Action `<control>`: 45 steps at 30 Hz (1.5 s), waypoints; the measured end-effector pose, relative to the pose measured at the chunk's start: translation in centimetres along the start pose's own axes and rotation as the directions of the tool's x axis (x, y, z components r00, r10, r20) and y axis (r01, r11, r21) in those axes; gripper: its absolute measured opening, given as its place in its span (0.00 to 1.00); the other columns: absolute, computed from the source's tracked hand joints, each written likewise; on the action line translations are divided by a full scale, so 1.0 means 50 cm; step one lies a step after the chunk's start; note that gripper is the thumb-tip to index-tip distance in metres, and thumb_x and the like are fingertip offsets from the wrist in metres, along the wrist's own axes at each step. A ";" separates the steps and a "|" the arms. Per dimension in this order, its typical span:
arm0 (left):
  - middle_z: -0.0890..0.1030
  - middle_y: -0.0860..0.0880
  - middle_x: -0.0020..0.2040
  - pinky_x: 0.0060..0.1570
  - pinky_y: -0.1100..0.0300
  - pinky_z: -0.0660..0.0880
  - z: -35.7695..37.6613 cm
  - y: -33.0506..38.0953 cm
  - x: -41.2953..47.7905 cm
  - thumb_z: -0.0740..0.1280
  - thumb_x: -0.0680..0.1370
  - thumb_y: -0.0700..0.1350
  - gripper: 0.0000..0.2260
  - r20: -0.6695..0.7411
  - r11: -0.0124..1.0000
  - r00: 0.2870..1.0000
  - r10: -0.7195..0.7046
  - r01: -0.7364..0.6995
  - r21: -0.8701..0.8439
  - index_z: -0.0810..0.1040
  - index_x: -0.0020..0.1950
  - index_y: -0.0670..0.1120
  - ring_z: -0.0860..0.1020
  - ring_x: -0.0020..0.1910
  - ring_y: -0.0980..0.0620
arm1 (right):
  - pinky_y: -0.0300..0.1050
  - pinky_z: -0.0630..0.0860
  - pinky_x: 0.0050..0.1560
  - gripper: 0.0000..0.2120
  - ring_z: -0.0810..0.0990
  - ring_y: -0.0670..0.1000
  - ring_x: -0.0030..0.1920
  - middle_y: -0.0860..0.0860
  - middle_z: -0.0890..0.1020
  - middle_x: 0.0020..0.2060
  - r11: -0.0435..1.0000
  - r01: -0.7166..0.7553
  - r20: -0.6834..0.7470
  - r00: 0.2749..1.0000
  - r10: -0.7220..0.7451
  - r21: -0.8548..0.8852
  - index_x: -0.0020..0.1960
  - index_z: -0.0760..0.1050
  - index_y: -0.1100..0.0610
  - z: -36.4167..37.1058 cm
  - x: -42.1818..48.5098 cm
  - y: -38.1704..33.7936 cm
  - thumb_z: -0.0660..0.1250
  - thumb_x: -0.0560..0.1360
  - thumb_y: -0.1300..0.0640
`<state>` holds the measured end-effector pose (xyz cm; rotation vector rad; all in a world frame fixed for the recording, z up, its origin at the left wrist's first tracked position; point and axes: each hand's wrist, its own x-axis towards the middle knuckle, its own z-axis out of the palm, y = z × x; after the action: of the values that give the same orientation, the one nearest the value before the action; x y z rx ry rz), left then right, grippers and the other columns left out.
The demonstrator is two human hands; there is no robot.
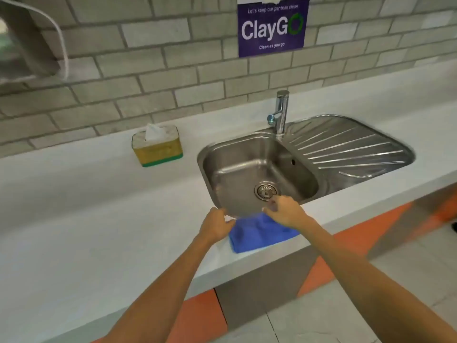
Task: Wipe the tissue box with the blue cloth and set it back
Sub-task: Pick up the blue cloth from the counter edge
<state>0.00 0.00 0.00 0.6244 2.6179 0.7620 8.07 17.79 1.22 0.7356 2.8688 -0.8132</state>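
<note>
A yellow tissue box (157, 146) with a green base and a white tissue sticking up stands on the grey counter near the wall, left of the sink. The blue cloth (257, 232) lies folded on the counter's front edge, just below the sink rim. My left hand (216, 225) hovers at the cloth's left edge with its fingers curled and nothing in them. At the cloth's top right corner my right hand (284, 211) has its fingers loosely apart, touching or just above the cloth; I cannot tell which. Neither hand is near the tissue box.
A steel sink (304, 174) with a drain and a ribbed drainboard sits in the grey counter (86, 219), with a tap (280, 112) behind it. The brick wall carries a purple poster (273, 27). A dispenser (27, 40) hangs at upper left. The floor lies below the counter edge.
</note>
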 end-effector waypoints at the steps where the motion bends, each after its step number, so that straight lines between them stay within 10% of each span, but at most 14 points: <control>1: 0.75 0.37 0.62 0.59 0.53 0.72 0.009 0.000 0.001 0.65 0.76 0.47 0.18 0.026 0.999 1.000 -0.013 0.012 0.040 0.74 0.64 0.40 0.75 0.60 0.40 | 0.47 0.72 0.54 0.21 0.77 0.59 0.58 0.60 0.79 0.57 1.000 -0.010 -0.004 1.000 0.010 0.008 0.59 0.74 0.63 0.002 -0.002 0.008 0.64 0.75 0.48; 8: 0.75 0.40 0.62 0.60 0.53 0.73 0.044 0.005 0.003 0.65 0.76 0.49 0.17 0.009 0.989 0.993 -0.122 0.120 0.088 0.75 0.60 0.40 0.75 0.60 0.42 | 0.45 0.70 0.44 0.14 0.79 0.59 0.50 0.60 0.82 0.49 0.994 -0.092 0.024 0.996 0.091 0.063 0.51 0.77 0.64 0.012 -0.014 0.044 0.63 0.75 0.52; 16: 0.75 0.41 0.55 0.56 0.52 0.72 0.038 0.040 0.008 0.60 0.79 0.45 0.08 0.086 0.853 0.963 -0.257 0.268 -0.448 0.72 0.55 0.43 0.74 0.53 0.45 | 0.51 0.75 0.49 0.17 0.80 0.62 0.50 0.64 0.82 0.46 0.993 -0.082 0.080 0.994 0.075 0.081 0.47 0.78 0.68 0.017 0.006 0.043 0.64 0.74 0.52; 21: 0.76 0.42 0.49 0.47 0.58 0.68 -0.015 0.103 0.032 0.60 0.78 0.42 0.05 -0.146 0.819 0.976 -0.160 0.049 -0.571 0.74 0.50 0.43 0.73 0.47 0.48 | 0.51 0.74 0.47 0.15 0.77 0.59 0.41 0.65 0.78 0.37 0.923 -0.090 0.101 0.993 0.057 0.374 0.39 0.74 0.64 0.016 0.033 0.003 0.64 0.76 0.52; 26: 0.75 0.47 0.47 0.49 0.57 0.71 -0.110 0.157 0.065 0.63 0.78 0.43 0.04 -0.345 0.864 0.938 -0.020 -0.158 -0.479 0.71 0.51 0.44 0.74 0.45 0.50 | 0.50 0.77 0.47 0.19 0.78 0.55 0.39 0.55 0.79 0.35 0.317 -0.379 0.353 0.926 0.136 0.869 0.41 0.75 0.57 0.024 0.059 -0.092 0.58 0.77 0.42; 30: 0.79 0.42 0.57 0.55 0.57 0.72 -0.160 0.173 0.087 0.64 0.77 0.41 0.11 -0.363 0.884 0.928 0.077 -0.232 -0.406 0.73 0.58 0.40 0.77 0.54 0.45 | 0.57 0.75 0.55 0.28 0.80 0.58 0.48 0.57 0.82 0.45 -0.107 -0.455 0.448 0.890 -0.078 0.884 0.48 0.78 0.58 0.028 0.092 -0.163 0.55 0.73 0.34; 34: 0.80 0.43 0.57 0.51 0.61 0.71 -0.212 0.141 0.108 0.64 0.77 0.43 0.12 -0.416 0.881 0.907 0.058 -0.243 -0.407 0.74 0.59 0.42 0.78 0.54 0.46 | 0.59 0.67 0.67 0.33 0.76 0.60 0.61 0.57 0.81 0.56 -0.316 -0.448 0.370 0.887 -0.277 0.837 0.57 0.77 0.57 0.031 0.136 -0.227 0.54 0.71 0.30; 42: 0.83 0.40 0.50 0.42 0.61 0.69 -0.320 -0.029 0.166 0.66 0.77 0.45 0.12 -0.520 0.919 0.843 -0.139 -0.086 -0.384 0.78 0.55 0.39 0.79 0.48 0.45 | 0.62 0.64 0.70 0.21 0.71 0.61 0.68 0.62 0.74 0.66 -0.184 -0.450 0.347 0.843 -0.412 0.874 0.63 0.74 0.59 0.049 0.208 -0.352 0.61 0.76 0.48; 45: 0.83 0.40 0.50 0.39 0.64 0.70 -0.345 -0.075 0.187 0.67 0.76 0.45 0.11 -0.536 0.926 0.834 -0.131 -0.090 -0.366 0.78 0.54 0.38 0.77 0.44 0.50 | 0.54 0.78 0.58 0.17 0.79 0.59 0.59 0.61 0.75 0.65 -0.068 -0.460 0.403 0.832 -0.382 0.885 0.62 0.73 0.60 0.058 0.228 -0.393 0.63 0.76 0.54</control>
<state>-16.59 -5.44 9.77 0.2819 2.8271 1.6014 -11.29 6.55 5.93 0.3705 1.0690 -2.6613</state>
